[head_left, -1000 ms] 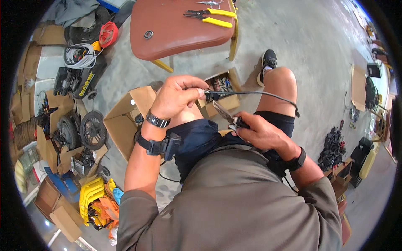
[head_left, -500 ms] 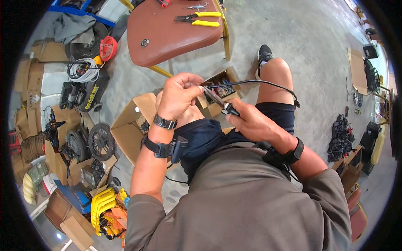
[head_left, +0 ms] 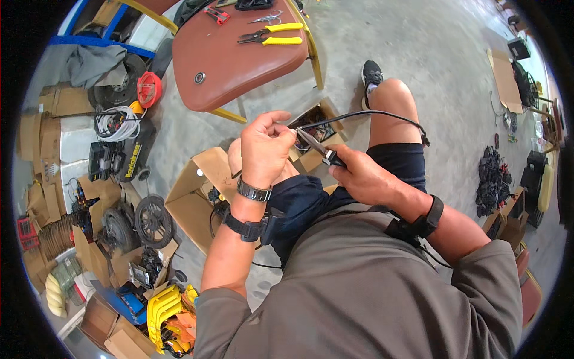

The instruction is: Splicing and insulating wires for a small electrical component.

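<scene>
My left hand (head_left: 266, 149) is closed, with thumb and forefinger pinching the end of a black cable (head_left: 371, 112). From there the cable arcs to the right over my right knee. A knife (head_left: 312, 142) with a silver blade and a dark handle is gripped in my right hand (head_left: 365, 173). Its tip meets the cable end at my left fingertips. Fine detail at that contact is too small to make out. Both hands are above my lap, beyond my thighs.
A brown padded chair (head_left: 239, 69) ahead holds yellow-handled pliers (head_left: 272, 34), scissors (head_left: 267, 18), a red tool (head_left: 216, 15) and a metal ring (head_left: 200, 78). Open cardboard boxes (head_left: 200, 173) stand near my legs. Wheels (head_left: 153, 221) and parts crowd the left side.
The view has shifted slightly. My left hand has turned a little, with its fingers bunched near the cable end. The knife stays in my right hand at the same spot.
</scene>
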The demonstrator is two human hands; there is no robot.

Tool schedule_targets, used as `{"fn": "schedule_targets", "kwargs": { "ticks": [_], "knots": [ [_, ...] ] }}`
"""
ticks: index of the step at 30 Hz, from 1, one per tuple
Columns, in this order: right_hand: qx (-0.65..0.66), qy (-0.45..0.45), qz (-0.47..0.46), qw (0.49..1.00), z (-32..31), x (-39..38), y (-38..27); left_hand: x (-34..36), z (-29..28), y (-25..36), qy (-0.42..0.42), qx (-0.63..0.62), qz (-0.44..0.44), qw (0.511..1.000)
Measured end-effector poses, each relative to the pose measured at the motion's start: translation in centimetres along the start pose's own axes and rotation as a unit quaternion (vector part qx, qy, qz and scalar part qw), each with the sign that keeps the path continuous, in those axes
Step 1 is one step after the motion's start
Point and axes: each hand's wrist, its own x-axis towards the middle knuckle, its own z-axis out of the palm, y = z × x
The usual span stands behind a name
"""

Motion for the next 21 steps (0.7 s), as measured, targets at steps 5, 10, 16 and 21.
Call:
{"fn": "schedule_targets", "kwargs": {
  "ticks": [5, 10, 16, 21],
  "knots": [
    [0.073, -0.022, 0.052, 0.996, 0.4, 0.3, 0.6, -0.3, 0.2, -0.2, 0.006, -0.014, 0.023, 1.0],
    [0.071, -0.06, 0.088, 0.992, -0.2, 0.2, -0.5, -0.5, 0.1, 0.0, 0.026, -0.024, 0.035, 0.999],
    [0.076, -0.065, 0.08, 0.992, 0.0, 0.3, -0.1, -0.5, -0.1, 0.1, 0.006, -0.027, 0.031, 0.999],
    [0.09, -0.054, 0.058, 0.993, -0.3, 0.4, -0.2, -0.6, -0.2, 0.4, 0.013, -0.035, 0.029, 0.999]
  ]
}}
